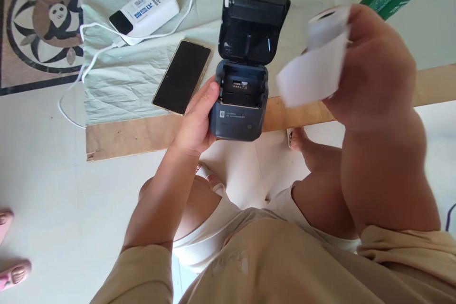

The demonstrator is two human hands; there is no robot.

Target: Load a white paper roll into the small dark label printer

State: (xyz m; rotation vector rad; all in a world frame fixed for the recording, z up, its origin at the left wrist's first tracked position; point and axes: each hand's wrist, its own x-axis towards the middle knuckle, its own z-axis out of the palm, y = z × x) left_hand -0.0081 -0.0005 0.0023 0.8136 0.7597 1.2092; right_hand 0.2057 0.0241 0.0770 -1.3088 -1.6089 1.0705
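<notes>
Your left hand (197, 121) gripping one dark printer (242, 99) by its side, lid flipped open, your right hand (370, 66) pinching one blurred paper roll (317, 66) just right of it, one phone (182, 77) and one power bank (146, 12) left of the grip, board edge (135, 135) beneath, bare floor nearer you.

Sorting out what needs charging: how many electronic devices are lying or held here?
3: a small printer, lid open, held by the left hand; a phone beside it; a power bank behind. Others may lie outside view.
</notes>
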